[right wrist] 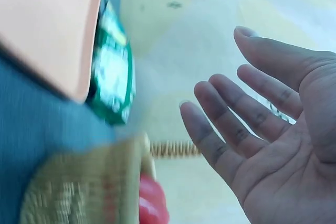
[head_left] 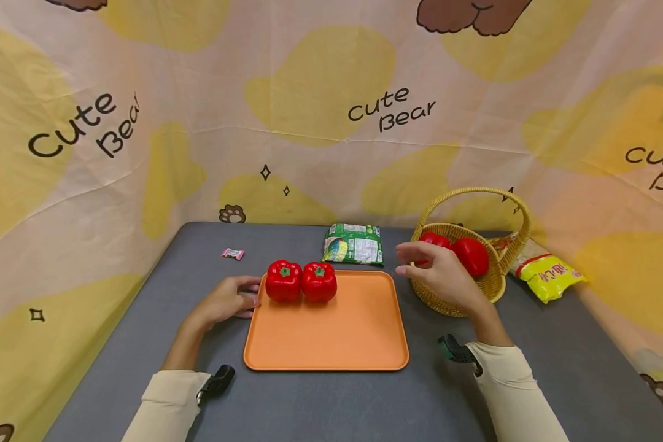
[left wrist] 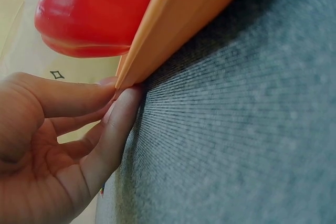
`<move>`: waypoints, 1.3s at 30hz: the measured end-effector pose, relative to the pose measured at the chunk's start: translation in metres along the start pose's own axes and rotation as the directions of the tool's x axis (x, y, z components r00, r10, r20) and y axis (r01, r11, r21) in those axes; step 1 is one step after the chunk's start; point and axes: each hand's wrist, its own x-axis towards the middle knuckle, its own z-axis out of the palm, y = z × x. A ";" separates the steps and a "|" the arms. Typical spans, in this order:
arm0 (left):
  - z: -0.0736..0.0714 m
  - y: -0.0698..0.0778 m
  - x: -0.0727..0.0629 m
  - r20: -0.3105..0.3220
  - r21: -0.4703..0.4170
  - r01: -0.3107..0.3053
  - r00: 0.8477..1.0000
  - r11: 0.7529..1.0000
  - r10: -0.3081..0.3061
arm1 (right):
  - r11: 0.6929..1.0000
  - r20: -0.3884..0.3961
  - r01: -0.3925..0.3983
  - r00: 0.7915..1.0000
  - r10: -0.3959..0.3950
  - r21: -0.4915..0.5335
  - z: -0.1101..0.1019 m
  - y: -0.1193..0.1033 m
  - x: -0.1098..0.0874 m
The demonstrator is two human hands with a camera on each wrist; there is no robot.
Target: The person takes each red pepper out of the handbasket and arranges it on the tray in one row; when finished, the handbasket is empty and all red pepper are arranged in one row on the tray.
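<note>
Two red bell peppers (head_left: 283, 281) sit side by side at the back left of an orange tray (head_left: 331, 337). My left hand (head_left: 226, 302) is at the tray's left edge; in the left wrist view, its thumb and a finger (left wrist: 126, 108) pinch the rim. Over the front left of a wicker basket (head_left: 447, 304), my right hand (head_left: 442, 273) hovers with relaxed fingers and holds nothing. More red peppers (head_left: 471, 256) lie in the basket, partly hidden by that hand. The right wrist view shows the empty palm (right wrist: 283, 166).
A green snack bag (head_left: 355, 244) lies behind the tray. A small pink-wrapped candy (head_left: 233, 253) is at the back left. To the right of the basket is a yellow and red snack bag (head_left: 549, 273), partly behind it. A printed cloth (head_left: 309, 123) hangs around the grey table (head_left: 320, 405).
</note>
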 end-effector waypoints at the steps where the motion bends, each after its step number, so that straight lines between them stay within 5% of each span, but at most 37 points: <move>1: 0.000 0.000 0.000 -0.001 0.001 0.000 1.000 1.000 0.000 | 1.000 -0.001 -0.004 1.000 0.004 -0.007 -0.006 0.003 -0.002; 9: 0.000 0.000 0.000 0.000 0.006 0.000 1.000 1.000 0.000 | 1.000 -0.027 -0.026 0.999 0.025 -0.010 -0.047 0.025 -0.007; 20: 0.000 -0.002 0.000 0.000 -0.007 -0.004 1.000 1.000 0.004 | 0.991 0.001 -0.114 0.993 0.114 -0.076 -0.091 0.051 0.013; 29: -0.002 -0.004 0.001 0.003 -0.028 -0.018 1.000 0.999 0.018 | 0.973 0.075 -0.225 0.970 0.229 -0.058 -0.103 0.070 0.034; 39: -0.001 -0.005 0.002 0.003 -0.052 -0.014 1.000 0.999 0.014 | 0.973 0.140 -0.201 0.966 0.216 -0.114 -0.098 0.084 0.049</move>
